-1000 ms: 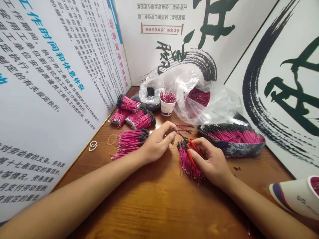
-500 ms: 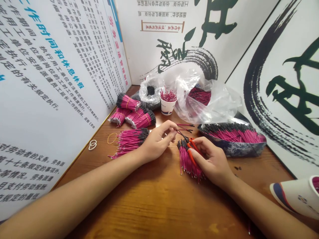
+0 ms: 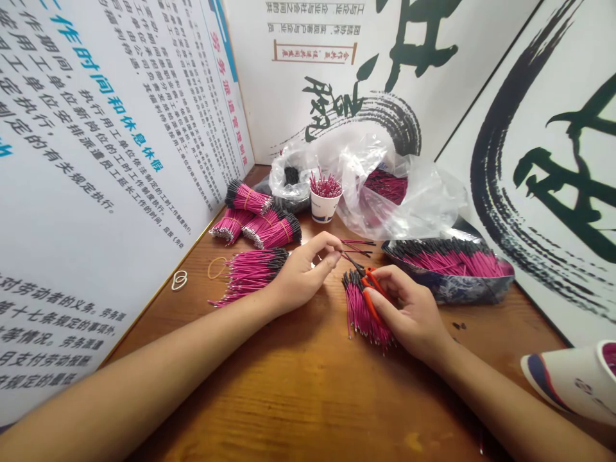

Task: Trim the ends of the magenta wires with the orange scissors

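My right hand [image 3: 409, 311] is closed round the orange handles of a small pair of pliers [image 3: 369, 287], whose dark jaws point up and left. Their tip meets the fingertips of my left hand [image 3: 308, 273], which pinches what looks like a thin wire, mostly hidden by the fingers. A pile of pink wires with black ends [image 3: 363, 311] lies under the pliers. Beside my left wrist is a flat row of similar wires [image 3: 253, 273]. Several loose wires [image 3: 359, 246] rest just beyond my fingers.
Banded wire bundles [image 3: 272, 228] are stacked at the back left, near a paper cup of wires [image 3: 325, 206]. Plastic bags [image 3: 418, 199] stand behind a dark tray [image 3: 452, 289] full of wires. Another cup [image 3: 568, 378] lies tilted at right. Printed panels [image 3: 144, 160] enclose the table.
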Demonstrator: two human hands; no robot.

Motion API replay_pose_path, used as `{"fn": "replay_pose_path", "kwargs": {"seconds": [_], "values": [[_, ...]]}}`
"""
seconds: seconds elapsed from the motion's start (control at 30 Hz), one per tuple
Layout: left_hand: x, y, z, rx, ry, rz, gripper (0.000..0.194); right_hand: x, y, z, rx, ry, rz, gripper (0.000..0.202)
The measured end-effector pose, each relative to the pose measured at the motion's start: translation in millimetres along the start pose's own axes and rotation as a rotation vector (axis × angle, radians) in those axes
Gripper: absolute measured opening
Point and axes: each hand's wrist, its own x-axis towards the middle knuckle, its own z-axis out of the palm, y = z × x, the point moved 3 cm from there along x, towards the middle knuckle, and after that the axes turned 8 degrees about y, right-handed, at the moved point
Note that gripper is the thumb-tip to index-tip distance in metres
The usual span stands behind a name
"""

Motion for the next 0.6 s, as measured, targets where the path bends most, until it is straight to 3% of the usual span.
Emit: {"fn": "replay_pose_path", "kwargs": {"seconds": [0.6], "values": [[0.9, 3.6, 0.8, 0.009, 0.015, -0.021, 0.005, -0.6, -0.7, -0.3, -0.016, -0.004, -0.007, 0.009]]}}
